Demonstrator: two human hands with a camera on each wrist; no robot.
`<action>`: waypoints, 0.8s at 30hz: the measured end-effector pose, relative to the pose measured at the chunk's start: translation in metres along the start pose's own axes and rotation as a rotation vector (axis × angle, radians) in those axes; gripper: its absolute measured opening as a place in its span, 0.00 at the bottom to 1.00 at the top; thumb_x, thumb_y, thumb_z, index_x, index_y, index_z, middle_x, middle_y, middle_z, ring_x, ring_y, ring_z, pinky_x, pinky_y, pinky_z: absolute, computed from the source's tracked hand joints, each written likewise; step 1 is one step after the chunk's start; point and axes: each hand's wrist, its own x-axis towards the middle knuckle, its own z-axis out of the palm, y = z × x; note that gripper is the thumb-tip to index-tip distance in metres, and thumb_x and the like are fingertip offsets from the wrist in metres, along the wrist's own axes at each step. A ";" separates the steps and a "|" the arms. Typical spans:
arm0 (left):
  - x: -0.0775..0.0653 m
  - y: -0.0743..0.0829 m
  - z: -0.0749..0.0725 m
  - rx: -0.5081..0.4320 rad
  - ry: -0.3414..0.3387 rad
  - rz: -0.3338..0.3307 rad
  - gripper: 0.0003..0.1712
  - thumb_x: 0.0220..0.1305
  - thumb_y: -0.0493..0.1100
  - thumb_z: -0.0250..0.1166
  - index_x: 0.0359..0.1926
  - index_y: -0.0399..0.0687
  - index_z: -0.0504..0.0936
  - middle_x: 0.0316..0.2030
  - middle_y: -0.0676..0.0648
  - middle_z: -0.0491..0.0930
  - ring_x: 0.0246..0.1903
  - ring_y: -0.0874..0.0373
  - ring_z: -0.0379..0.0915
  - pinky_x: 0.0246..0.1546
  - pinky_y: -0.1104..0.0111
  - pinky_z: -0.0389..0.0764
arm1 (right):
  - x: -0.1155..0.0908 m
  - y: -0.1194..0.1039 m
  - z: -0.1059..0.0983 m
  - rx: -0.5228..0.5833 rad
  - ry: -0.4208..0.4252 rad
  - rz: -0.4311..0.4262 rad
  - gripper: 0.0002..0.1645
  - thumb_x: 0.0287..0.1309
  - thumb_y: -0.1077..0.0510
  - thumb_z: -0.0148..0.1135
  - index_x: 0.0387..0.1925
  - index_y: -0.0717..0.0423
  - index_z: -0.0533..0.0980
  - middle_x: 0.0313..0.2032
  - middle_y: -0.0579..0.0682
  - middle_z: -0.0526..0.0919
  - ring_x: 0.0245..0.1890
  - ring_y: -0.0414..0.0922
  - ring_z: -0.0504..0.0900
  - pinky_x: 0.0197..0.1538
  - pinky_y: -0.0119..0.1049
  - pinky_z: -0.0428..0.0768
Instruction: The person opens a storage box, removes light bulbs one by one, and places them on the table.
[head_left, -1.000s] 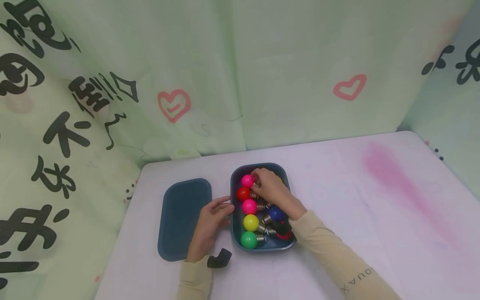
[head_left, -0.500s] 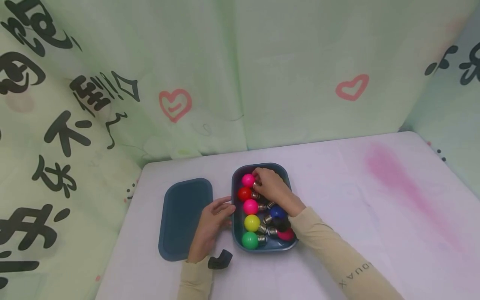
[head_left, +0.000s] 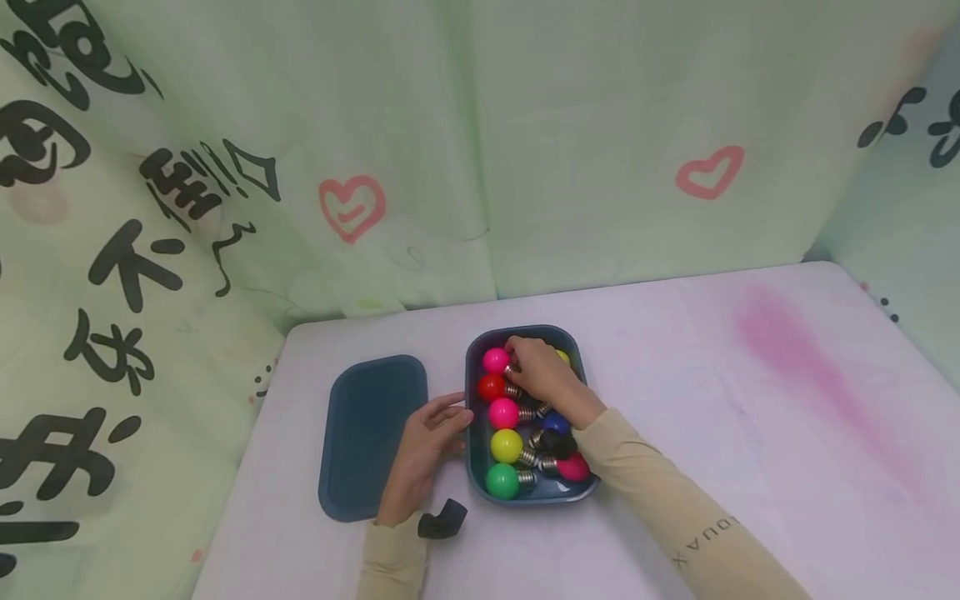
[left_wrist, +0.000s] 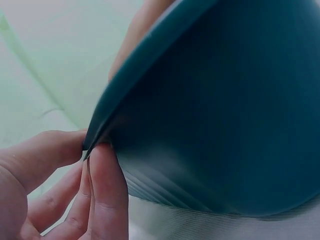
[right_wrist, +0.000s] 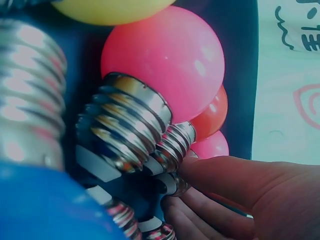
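Note:
Colourful round light bulbs with silver screw bases lie in a dark blue box (head_left: 555, 496). My left hand (head_left: 427, 446) is at the box's left side; in the left wrist view its thumb and fingers pinch the rim of the box (left_wrist: 210, 115). Inside the box, my right hand (head_left: 551, 379) pinches the screw base of the farthest pink bulb (head_left: 496, 361). The right wrist view has thumb and fingers (right_wrist: 235, 180) at that base. Below it in the left column lie a red bulb (head_left: 492, 387), another pink bulb (head_left: 503, 413), a yellow bulb (head_left: 506, 447) and a green bulb (head_left: 502, 481).
A flat dark blue lid (head_left: 367, 425) lies left of the box, partly behind the left hand. In the box's right column are a blue bulb (head_left: 556, 423) and a pinkish-red bulb (head_left: 573, 467); the right arm covers part of it. A printed curtain (head_left: 570, 167) hangs behind the table.
Both hands keep their places at the box. The whole scene has shifted slightly right in the view, and a bit of a yellow bulb shows beyond the right hand.

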 end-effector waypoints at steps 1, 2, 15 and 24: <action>0.000 0.000 0.000 0.000 -0.002 0.002 0.30 0.59 0.52 0.72 0.60 0.48 0.79 0.49 0.45 0.82 0.43 0.56 0.79 0.41 0.67 0.82 | 0.000 0.000 0.000 0.001 0.000 -0.002 0.22 0.58 0.62 0.69 0.52 0.66 0.74 0.38 0.57 0.84 0.37 0.49 0.82 0.48 0.42 0.84; 0.000 0.000 0.000 0.001 -0.004 0.004 0.30 0.59 0.52 0.72 0.61 0.48 0.79 0.49 0.45 0.82 0.43 0.56 0.79 0.41 0.67 0.82 | 0.000 0.000 0.001 0.000 -0.001 -0.002 0.22 0.58 0.62 0.69 0.52 0.66 0.74 0.37 0.56 0.84 0.36 0.48 0.82 0.47 0.42 0.84; -0.001 0.002 0.002 0.001 0.002 0.013 0.29 0.60 0.51 0.72 0.61 0.48 0.78 0.48 0.45 0.82 0.43 0.58 0.78 0.41 0.68 0.82 | 0.004 0.001 0.005 -0.032 -0.013 -0.012 0.29 0.59 0.61 0.68 0.59 0.66 0.71 0.52 0.63 0.81 0.54 0.57 0.81 0.60 0.50 0.77; -0.002 0.003 0.001 -0.008 -0.004 0.024 0.28 0.61 0.50 0.71 0.61 0.47 0.79 0.47 0.46 0.82 0.43 0.58 0.78 0.41 0.67 0.82 | 0.002 0.001 0.000 0.013 0.017 -0.054 0.27 0.57 0.63 0.69 0.58 0.64 0.73 0.51 0.61 0.83 0.51 0.55 0.83 0.56 0.48 0.80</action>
